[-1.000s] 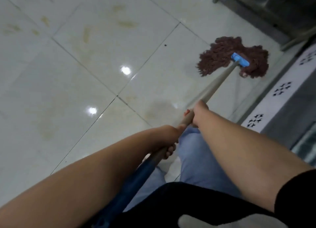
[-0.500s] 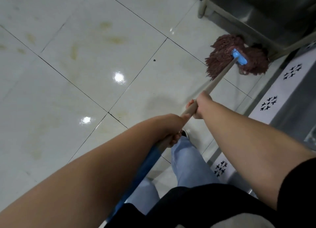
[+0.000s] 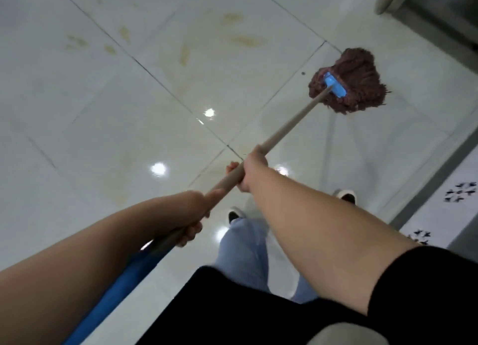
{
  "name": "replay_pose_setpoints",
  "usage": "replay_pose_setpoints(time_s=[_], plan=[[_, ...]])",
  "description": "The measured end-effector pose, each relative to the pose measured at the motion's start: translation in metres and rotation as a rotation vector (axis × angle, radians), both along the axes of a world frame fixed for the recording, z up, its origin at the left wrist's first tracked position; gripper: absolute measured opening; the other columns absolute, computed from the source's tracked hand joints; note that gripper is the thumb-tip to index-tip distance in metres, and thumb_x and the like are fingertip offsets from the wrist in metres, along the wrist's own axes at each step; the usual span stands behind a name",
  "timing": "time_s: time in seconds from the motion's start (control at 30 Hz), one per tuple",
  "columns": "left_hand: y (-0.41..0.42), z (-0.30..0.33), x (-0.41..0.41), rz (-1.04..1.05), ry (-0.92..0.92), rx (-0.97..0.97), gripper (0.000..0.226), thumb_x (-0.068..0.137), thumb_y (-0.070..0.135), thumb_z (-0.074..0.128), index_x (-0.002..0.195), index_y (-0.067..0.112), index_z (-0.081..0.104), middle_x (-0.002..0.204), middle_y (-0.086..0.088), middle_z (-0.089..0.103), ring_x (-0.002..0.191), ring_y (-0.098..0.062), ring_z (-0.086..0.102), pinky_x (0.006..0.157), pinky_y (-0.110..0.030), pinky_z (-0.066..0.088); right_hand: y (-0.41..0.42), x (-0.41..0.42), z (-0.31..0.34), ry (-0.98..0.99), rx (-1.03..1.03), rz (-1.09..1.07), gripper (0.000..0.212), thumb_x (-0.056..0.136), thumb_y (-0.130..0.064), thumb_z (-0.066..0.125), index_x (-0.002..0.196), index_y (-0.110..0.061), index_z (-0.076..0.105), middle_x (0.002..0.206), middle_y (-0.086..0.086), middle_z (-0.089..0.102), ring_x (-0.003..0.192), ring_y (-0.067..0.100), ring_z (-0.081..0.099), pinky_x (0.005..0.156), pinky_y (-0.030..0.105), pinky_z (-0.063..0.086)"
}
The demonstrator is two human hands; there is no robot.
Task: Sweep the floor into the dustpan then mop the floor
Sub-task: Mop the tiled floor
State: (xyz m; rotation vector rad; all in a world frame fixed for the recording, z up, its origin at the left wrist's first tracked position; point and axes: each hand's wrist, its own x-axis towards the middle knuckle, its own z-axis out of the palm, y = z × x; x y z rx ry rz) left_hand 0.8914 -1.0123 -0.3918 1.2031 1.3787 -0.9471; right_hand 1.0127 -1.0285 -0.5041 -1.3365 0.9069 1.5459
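I see both arms stretched forward, right hand (image 3: 252, 170) gripping the mop handle (image 3: 289, 126) farther along, left hand (image 3: 196, 215) wrapped round it nearer, mop head (image 3: 354, 86) on the floor (image 3: 129, 99).

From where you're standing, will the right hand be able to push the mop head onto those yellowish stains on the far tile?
Probably yes. The right hand and left hand both grip the mop handle, the mop head lies right of the yellowish stains, and only bare floor shows between.
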Motion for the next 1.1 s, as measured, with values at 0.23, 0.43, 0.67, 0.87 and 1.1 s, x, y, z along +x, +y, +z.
replay_pose_setpoints(time_s=[0.23,0.43,0.67,0.87,1.1], plan=[[0.019,0.044,-0.094,0.095,0.119,-0.064,0.056,0.085,0.067,0.037,0.083,0.011,0.04,0.036,0.002,0.036,0.029,-0.01,0.03,0.035,-0.014,0.03,0.012,-0.099,0.036,0.049,0.048,0.136,0.051,0.096,-0.053,0.032,0.076,-0.006,0.036,0.03,0.009,0.051,0.023,0.018,0.051,0.043,0.031,0.051],[0.001,0.018,-0.063,0.103,0.01,-0.09,0.057,0.088,0.065,0.033,0.084,0.009,0.043,0.034,0.001,0.039,0.028,-0.011,0.034,0.039,-0.012,0.034,0.001,-0.072,0.022,-0.11,-0.066,0.129,0.04,0.096,-0.044,0.038,0.08,-0.008,0.04,0.051,0.011,0.051,0.032,0.019,0.051,0.029,0.018,0.043],[-0.008,0.003,-0.013,0.181,-0.016,-0.123,0.054,0.089,0.062,0.035,0.075,0.01,0.04,0.031,0.001,0.038,0.024,-0.01,0.034,0.035,-0.011,0.034,-0.007,-0.022,0.011,-0.137,-0.08,0.113,0.048,0.096,-0.046,0.037,0.074,-0.004,0.041,0.039,0.01,0.056,0.043,0.021,0.053,0.045,0.031,0.048],[-0.003,0.0,0.049,0.211,-0.032,-0.117,0.056,0.088,0.064,0.036,0.07,0.011,0.04,0.031,0.001,0.038,0.023,-0.009,0.033,0.035,-0.01,0.034,-0.004,0.033,0.002,-0.187,-0.019,0.058,0.038,0.096,-0.045,0.041,0.102,-0.007,0.047,0.068,0.012,0.056,0.052,0.022,0.055,0.049,0.034,0.05],[-0.001,-0.002,0.136,0.224,-0.013,-0.119,0.058,0.088,0.066,0.031,0.069,0.011,0.039,0.033,0.002,0.037,0.025,-0.009,0.033,0.038,-0.01,0.034,0.002,0.123,0.01,-0.077,-0.014,-0.219,0.02,0.093,-0.02,0.045,0.079,-0.006,0.045,0.065,0.008,0.05,0.047,0.016,0.047,0.04,0.02,0.05]])
